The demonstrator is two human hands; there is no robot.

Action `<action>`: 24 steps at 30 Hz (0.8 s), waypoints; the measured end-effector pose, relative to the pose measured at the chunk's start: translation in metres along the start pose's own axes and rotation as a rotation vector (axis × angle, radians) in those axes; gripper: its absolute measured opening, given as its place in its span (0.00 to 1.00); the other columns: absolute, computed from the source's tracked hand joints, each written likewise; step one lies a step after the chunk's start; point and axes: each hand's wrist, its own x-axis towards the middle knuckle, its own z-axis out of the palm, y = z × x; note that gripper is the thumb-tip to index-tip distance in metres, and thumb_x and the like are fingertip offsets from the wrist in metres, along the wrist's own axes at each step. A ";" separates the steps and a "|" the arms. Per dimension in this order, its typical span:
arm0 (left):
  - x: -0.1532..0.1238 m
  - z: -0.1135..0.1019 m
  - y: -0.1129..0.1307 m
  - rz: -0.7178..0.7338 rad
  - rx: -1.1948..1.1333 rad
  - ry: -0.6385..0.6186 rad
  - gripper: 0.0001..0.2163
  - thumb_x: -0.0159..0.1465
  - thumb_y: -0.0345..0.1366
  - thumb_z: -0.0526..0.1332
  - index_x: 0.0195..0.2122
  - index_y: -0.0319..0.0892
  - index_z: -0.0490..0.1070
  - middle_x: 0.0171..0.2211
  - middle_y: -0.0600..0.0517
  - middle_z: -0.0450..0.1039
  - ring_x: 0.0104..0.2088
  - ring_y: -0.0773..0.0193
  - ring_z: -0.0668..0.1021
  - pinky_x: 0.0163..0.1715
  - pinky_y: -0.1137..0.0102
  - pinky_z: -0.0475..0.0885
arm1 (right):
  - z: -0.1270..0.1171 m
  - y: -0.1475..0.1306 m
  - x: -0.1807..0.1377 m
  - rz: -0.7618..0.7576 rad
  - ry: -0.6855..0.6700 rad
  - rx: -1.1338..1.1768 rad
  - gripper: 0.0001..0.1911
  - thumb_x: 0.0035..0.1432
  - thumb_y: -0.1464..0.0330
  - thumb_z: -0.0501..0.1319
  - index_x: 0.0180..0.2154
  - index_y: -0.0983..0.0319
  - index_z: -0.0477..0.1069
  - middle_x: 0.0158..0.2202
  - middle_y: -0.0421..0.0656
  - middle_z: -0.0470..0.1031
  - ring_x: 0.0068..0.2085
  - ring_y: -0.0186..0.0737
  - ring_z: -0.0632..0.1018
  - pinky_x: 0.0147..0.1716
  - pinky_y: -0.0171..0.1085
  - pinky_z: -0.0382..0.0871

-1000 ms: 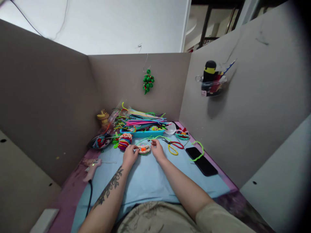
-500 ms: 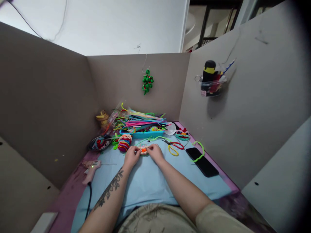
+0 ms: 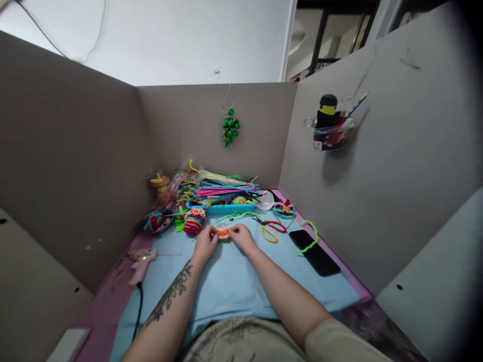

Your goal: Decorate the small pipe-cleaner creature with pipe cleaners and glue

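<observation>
Between my two hands is a small cream and orange piece of pipe-cleaner craft [image 3: 224, 233], near the middle of the blue cloth. My left hand [image 3: 207, 242] pinches its left end, fingers closed. At the other end my right hand [image 3: 242, 237] grips it with thumb and fingertips. The fingers partly cover the piece, so its full shape is hidden. Just left of my left hand stands a striped, multicoloured pipe-cleaner figure [image 3: 194, 222]. Scissors [image 3: 269, 233] with one yellow and one red handle lie right of my right hand.
Behind my hands, a blue tray [image 3: 222, 208] sits under a heap of pipe cleaners [image 3: 222, 187]. A pink glue gun [image 3: 142, 267] lies left, its cord running forward. A black phone [image 3: 320, 259] with a green pipe cleaner [image 3: 314, 236] across it lies right. Grey partitions [image 3: 181, 125] enclose the table.
Hands and craft piece keep almost the same place and hold. The whole view has shifted very slightly.
</observation>
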 end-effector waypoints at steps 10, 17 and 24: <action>-0.003 -0.003 0.025 -0.031 -0.483 0.033 0.08 0.56 0.37 0.58 0.33 0.39 0.71 0.31 0.50 0.74 0.32 0.64 0.75 0.33 0.70 0.71 | -0.007 -0.044 -0.024 -0.184 -0.065 0.277 0.05 0.48 0.69 0.56 0.24 0.62 0.68 0.26 0.39 0.69 0.29 0.34 0.70 0.29 0.32 0.65; -0.003 -0.001 0.032 -0.106 -0.655 -0.024 0.08 0.53 0.38 0.60 0.31 0.38 0.70 0.27 0.51 0.74 0.29 0.64 0.76 0.32 0.69 0.73 | -0.004 -0.046 -0.023 0.011 -0.122 0.627 0.10 0.46 0.64 0.62 0.32 0.62 0.71 0.27 0.40 0.74 0.29 0.37 0.74 0.29 0.36 0.71; -0.004 0.000 0.026 -0.065 -0.472 0.124 0.09 0.53 0.38 0.62 0.32 0.40 0.66 0.25 0.55 0.69 0.24 0.69 0.71 0.24 0.75 0.67 | -0.006 -0.049 -0.027 0.076 -0.169 0.743 0.14 0.41 0.63 0.66 0.31 0.64 0.76 0.31 0.44 0.78 0.33 0.41 0.77 0.37 0.41 0.71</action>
